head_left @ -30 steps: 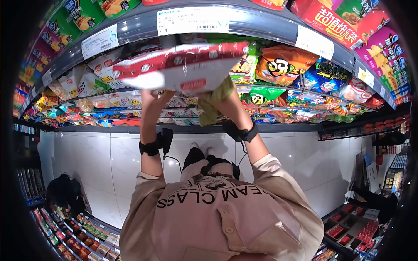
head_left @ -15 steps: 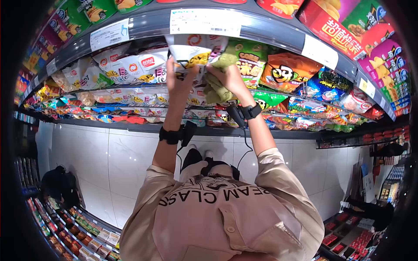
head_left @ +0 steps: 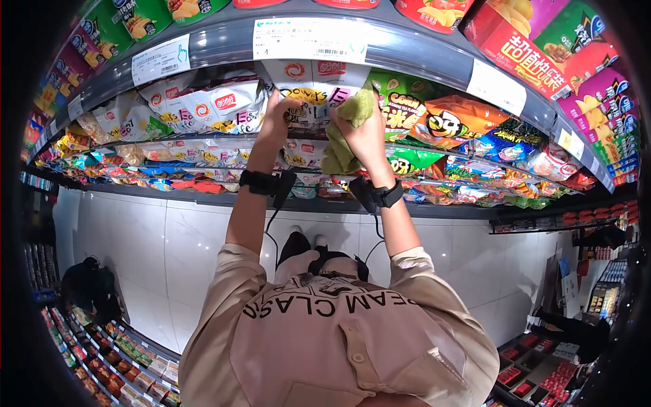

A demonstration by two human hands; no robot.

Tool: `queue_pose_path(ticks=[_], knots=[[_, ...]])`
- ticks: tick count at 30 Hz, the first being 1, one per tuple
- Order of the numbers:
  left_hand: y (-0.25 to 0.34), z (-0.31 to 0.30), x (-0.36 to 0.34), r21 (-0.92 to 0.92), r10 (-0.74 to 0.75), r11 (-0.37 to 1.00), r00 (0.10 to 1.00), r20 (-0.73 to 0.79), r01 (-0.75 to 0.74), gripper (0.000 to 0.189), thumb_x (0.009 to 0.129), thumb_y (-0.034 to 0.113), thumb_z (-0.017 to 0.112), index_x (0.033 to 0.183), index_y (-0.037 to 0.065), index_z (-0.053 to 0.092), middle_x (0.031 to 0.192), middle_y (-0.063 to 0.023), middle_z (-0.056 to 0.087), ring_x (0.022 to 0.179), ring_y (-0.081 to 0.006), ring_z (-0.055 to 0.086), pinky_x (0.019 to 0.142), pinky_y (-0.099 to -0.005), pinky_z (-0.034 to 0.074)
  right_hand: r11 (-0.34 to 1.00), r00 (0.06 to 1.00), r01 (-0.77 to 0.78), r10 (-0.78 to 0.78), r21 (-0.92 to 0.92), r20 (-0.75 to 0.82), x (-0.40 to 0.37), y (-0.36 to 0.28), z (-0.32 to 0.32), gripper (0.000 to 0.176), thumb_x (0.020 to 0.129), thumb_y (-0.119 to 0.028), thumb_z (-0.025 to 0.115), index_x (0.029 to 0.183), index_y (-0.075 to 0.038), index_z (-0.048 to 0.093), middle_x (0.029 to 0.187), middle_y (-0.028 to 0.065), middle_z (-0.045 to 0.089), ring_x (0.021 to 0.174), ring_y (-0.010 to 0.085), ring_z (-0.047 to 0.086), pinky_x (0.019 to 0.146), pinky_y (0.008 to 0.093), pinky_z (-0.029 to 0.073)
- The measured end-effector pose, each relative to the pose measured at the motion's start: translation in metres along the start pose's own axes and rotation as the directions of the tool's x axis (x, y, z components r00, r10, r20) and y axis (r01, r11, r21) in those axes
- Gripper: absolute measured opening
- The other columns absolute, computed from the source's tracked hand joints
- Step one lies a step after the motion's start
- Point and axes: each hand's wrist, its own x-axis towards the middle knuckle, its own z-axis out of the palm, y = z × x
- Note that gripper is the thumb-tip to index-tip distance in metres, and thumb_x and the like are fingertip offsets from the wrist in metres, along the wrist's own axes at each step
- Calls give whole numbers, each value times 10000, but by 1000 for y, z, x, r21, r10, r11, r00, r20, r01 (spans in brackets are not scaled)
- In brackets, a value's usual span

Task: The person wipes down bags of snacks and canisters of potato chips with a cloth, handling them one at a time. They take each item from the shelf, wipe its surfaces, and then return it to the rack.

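A white snack bag (head_left: 315,73) with yellow and purple print stands upright on the shelf, its top just under the price rail. My left hand (head_left: 273,122) grips its left edge, thumb in front and fingers round the side. At the right edge is my right hand (head_left: 366,139), closed round a crumpled green cloth (head_left: 341,150) that hangs down below the fingers. Whether the right fingertips also touch the bag is hard to tell. Similar white bags (head_left: 230,102) stand to the left, and a green corn snack bag (head_left: 400,91) is close by on the right.
A curved shelf edge with a price label (head_left: 312,41) runs above my hands. An orange bag (head_left: 454,121) stands farther right, and lower shelves hold several more bags. Behind me are a tiled floor (head_left: 196,264), other shelves (head_left: 125,359) and a dark-clothed person (head_left: 88,285).
The bag stands straighter and sits farther back beneath the rail. My right hand has turned, bringing the green cloth up in front of the bag's right edge.
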Motion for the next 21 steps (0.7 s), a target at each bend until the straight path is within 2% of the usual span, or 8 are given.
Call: queue_pose_path(ticks=[2, 3, 6, 10, 16, 19, 20, 21], knots=[[-36, -28, 13, 268, 388, 864, 903, 187, -426, 261, 783, 194, 575, 1017, 91, 524, 1036, -50, 520, 987, -124, 514, 818, -272, 436, 999, 1000, -12, 11, -49, -12, 0, 0, 1, 443, 680, -213, 761, 993, -31, 507, 860, 173, 625, 805, 359, 623, 692, 396, 488], [-37, -32, 12, 182, 192, 961, 975, 112, -210, 162, 814, 200, 539, 963, 138, 552, 1070, -31, 484, 1022, -123, 492, 820, -274, 440, 999, 999, -40, 40, -23, -8, 1, 1, 1, 433, 686, -229, 755, 991, -31, 520, 865, 179, 625, 811, 365, 621, 691, 404, 486], [-39, -37, 19, 41, 26, 999, 994, 110, -31, 127, 842, 237, 524, 929, 155, 565, 1027, -38, 520, 978, -144, 523, 787, -299, 472, 994, 996, -86, 83, -73, -46, 4, -2, 1, 361, 709, -225, 755, 910, -12, 544, 814, 143, 628, 753, 268, 639, 687, 346, 487], [-35, -45, 37, -216, -298, 923, 946, 126, 320, 149, 867, 282, 509, 907, 153, 573, 988, -53, 561, 910, -163, 561, 760, -341, 500, 953, 993, 115, -121, -279, -4, 8, 10, 9, 374, 705, -269, 753, 910, -17, 565, 813, 169, 635, 762, 359, 621, 671, 393, 491], [-42, -44, 39, -220, -264, 930, 951, 159, 295, 141, 896, 190, 475, 916, 83, 565, 1033, -71, 561, 924, -187, 564, 778, -319, 485, 940, 977, -130, 176, -317, 121, 11, 11, 7, 464, 649, -326, 788, 938, -30, 578, 854, 162, 652, 793, 335, 635, 687, 394, 500], [-34, -32, 19, -170, 176, 977, 926, 333, -125, 168, 833, -16, 464, 931, 24, 594, 1030, -97, 559, 984, -229, 534, 839, -309, 428, 944, 980, -79, 132, -321, 146, 11, 12, 2, 485, 607, -295, 821, 935, -26, 586, 847, 146, 657, 786, 304, 645, 691, 362, 505], [-22, -32, 17, -166, 178, 978, 928, 329, -129, 168, 833, -16, 464, 931, 24, 594, 1030, -97, 559, 984, -229, 534, 839, -309, 428, 946, 980, -75, 128, -315, 151, 10, 12, 0, 485, 607, -295, 821, 935, -26, 586, 847, 146, 657, 786, 304, 645, 691, 362, 505], [-12, -33, 16, 358, 90, 904, 923, 375, -234, 178, 807, -59, 488, 930, 11, 597, 1026, -106, 556, 979, -231, 532, 831, -312, 429, 969, 987, -52, 86, -240, 133, 11, 12, -3, 473, 600, -286, 824, 920, -27, 590, 839, 142, 656, 774, 300, 645, 688, 359, 505]])
